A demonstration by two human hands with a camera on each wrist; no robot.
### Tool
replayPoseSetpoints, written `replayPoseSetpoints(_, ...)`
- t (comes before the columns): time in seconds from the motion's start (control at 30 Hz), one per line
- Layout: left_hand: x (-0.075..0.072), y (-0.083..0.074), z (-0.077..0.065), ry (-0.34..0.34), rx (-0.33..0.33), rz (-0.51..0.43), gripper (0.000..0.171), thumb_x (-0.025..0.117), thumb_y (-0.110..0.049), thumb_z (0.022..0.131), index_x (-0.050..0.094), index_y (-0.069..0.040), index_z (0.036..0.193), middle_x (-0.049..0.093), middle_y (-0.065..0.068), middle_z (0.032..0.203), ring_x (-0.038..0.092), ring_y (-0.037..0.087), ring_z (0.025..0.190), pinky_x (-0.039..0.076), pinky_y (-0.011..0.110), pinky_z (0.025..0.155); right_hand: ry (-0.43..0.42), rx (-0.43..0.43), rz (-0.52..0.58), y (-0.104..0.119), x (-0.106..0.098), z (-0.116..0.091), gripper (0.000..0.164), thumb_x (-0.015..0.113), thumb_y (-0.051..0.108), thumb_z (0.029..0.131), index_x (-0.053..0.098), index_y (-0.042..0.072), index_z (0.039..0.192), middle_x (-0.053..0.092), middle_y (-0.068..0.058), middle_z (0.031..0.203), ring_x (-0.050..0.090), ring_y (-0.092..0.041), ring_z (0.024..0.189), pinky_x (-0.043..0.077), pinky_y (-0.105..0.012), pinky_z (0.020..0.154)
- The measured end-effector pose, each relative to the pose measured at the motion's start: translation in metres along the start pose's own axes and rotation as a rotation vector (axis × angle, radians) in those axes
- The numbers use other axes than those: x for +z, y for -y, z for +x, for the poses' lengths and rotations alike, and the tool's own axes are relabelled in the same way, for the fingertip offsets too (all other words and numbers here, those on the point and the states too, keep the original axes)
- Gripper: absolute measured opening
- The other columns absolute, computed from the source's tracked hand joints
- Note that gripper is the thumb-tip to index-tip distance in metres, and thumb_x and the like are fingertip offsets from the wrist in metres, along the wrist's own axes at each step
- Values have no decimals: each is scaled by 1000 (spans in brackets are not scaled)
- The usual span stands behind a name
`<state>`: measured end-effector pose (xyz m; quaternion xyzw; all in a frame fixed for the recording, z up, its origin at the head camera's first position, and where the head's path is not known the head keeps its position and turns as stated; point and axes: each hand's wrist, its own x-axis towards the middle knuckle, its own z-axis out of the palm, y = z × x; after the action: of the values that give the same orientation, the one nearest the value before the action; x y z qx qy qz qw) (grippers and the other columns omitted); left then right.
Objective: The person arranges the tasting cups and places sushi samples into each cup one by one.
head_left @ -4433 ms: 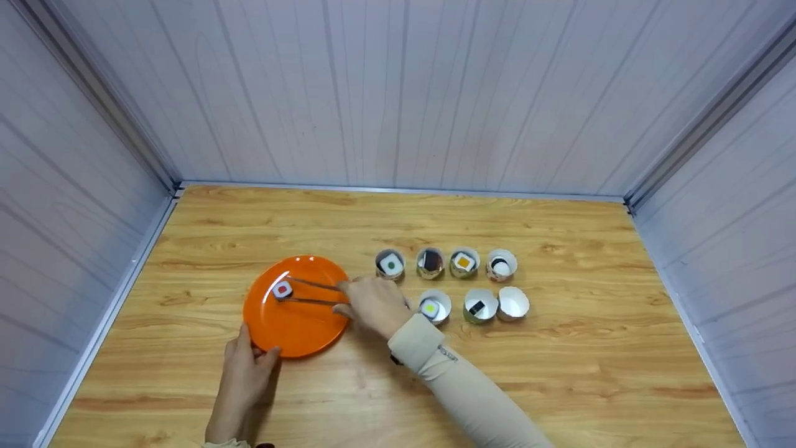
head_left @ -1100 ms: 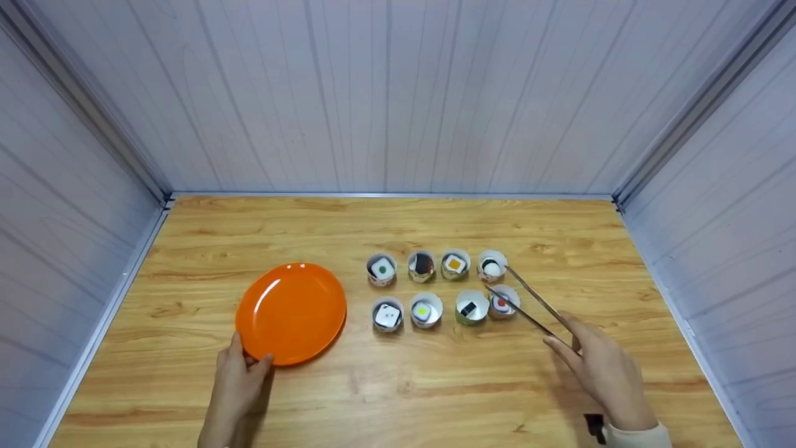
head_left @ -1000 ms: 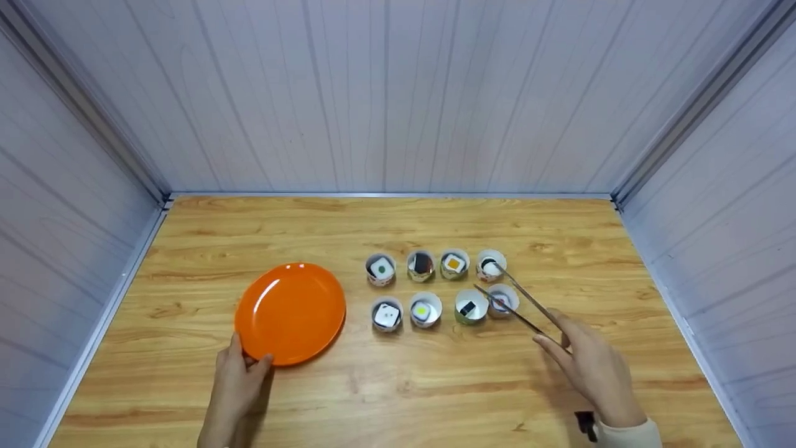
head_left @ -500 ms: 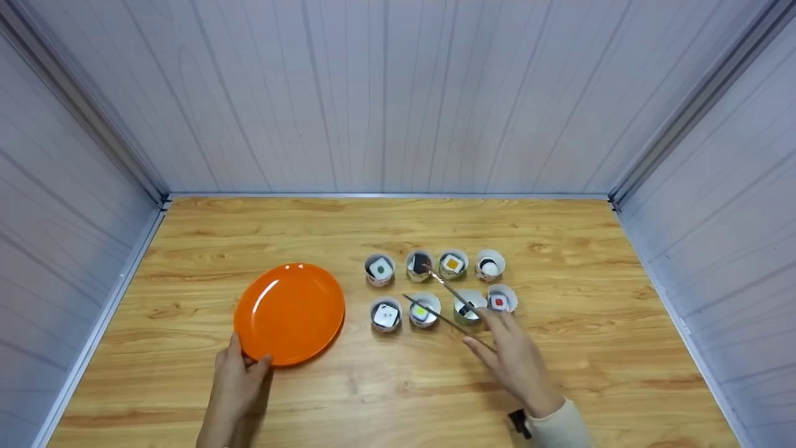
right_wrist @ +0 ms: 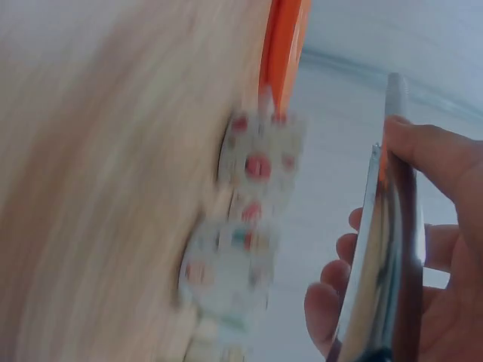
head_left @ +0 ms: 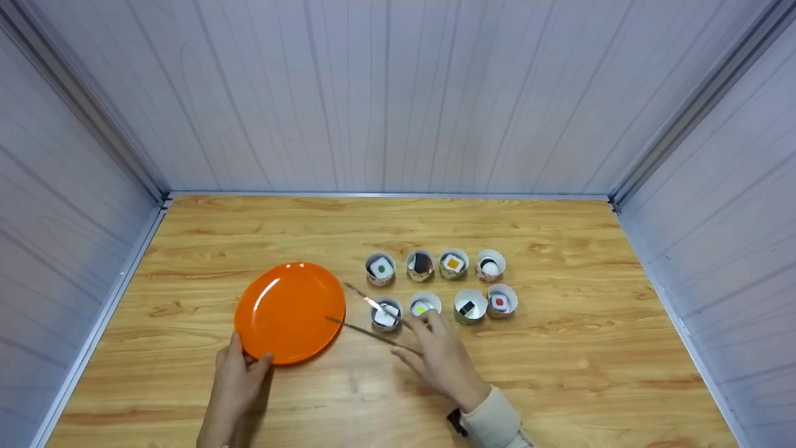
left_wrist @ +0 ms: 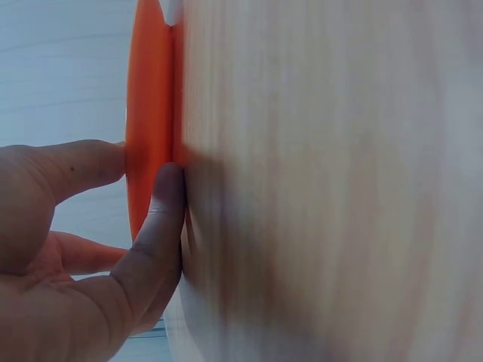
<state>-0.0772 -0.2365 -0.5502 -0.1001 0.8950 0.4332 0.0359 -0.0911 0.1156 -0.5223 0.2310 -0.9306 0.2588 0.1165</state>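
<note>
In the head view my left hand [head_left: 239, 376] holds the near-left rim of a round orange plate [head_left: 289, 314]. The left wrist view shows that rim [left_wrist: 147, 121] pinched between thumb and fingers. My right hand [head_left: 449, 366] grips metal tongs [head_left: 372, 303], their arms spread with nothing between the tips. One tip overlaps the plate's right edge, the other lies just outside it. Under the tongs stands a paper cup with a white, dotted sushi-like piece [head_left: 387, 315]. A similar piece with a red centre [head_left: 499, 303] sits in the front row's rightmost cup.
Several patterned paper cups stand in two rows right of the plate. Pieces with green [head_left: 381, 269], orange [head_left: 453, 264] and yellow [head_left: 420, 308] centres sit in some. Pale panels [head_left: 385, 99] wall the wooden table [head_left: 559, 373] at back and sides.
The red-centred piece went from the plate into the front right cup. Afterwards my right hand swept left with the spread tongs, from that cup to the plate's edge. My left hand stayed on the rim.
</note>
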Motion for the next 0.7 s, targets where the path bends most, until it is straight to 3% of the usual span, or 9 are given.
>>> replayPoseSetpoints(0.13,-1,0,-1,-11,22,-4,52,66,-5,95,38,11,136,46,29,124,51,33,109,48,37,85,13,-37,-45,18,18,7,51,77,43,86,66,11,124,50,-5,101,47,-21,90,44,-33,73)
replayPoseSetpoints(0.4,0,1,-1,5,3,-22,53,64,-3,96,36,11,138,43,31,130,50,35,115,47,47,94,79,-29,-96,38,42,18,47,71,52,89,65,17,120,39,1,93,41,-16,82,37,-28,68)
replayPoseSetpoints(0.7,-1,-1,-1,-14,29,-27,52,65,-3,94,39,12,137,47,30,127,53,34,113,48,46,93,133,57,-118,50,63,27,43,72,50,88,64,15,113,45,-1,92,46,-16,73,40,-28,57)
